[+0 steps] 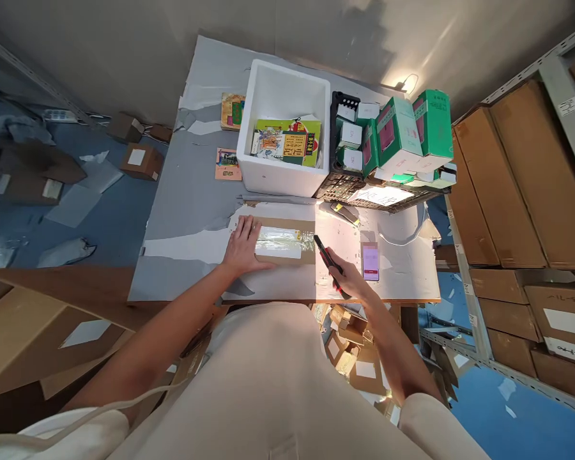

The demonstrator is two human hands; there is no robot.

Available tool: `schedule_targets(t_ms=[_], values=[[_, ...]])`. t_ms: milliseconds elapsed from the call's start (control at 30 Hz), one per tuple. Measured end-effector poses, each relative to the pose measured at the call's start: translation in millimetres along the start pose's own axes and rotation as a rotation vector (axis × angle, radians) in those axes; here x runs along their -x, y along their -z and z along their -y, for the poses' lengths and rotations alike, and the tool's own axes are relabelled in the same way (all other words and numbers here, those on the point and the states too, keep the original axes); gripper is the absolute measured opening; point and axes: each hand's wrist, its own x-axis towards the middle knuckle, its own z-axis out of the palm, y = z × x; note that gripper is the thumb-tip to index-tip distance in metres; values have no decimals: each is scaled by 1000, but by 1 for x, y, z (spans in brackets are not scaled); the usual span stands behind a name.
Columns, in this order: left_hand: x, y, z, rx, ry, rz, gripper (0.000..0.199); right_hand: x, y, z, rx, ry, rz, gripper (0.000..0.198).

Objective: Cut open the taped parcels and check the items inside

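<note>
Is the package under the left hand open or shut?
Looks shut: shiny tape runs across the cardboard package, and no raised flap shows.

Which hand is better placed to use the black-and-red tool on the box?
Probably the right hand: it grips the tool, its tip near the box's right end. The left hand rests spread on the box's left end, perhaps steadying it.

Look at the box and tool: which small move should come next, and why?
Probably guide the tip of the black-and-red tool, apparently a cutter, onto the clear tape: the right hand holds the tool by the right end of the cardboard box, while the left hand rests on its left end.
</note>
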Motion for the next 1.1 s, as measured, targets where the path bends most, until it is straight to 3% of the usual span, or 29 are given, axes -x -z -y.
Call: schedule_targets(t_ms=[100,267,400,733,967,1100], values=[[-1,-1,0,18,-31,1,129,-2,5,9,244,11,25,63],[-1,-3,-1,23,16,2,127,-2,2,26,724,138,-52,61],[0,-4,-3,16,9,17,125,0,-9,38,869,47,-62,61],[1,4,-15,-70,106,169,123,7,-29,53,910,-100,-69,62],[2,4,-16,-91,91,169,124,13,-29,56,810,-116,-41,55],[3,4,-16,-108,93,166,123,19,-35,47,790,-81,-126,58]])
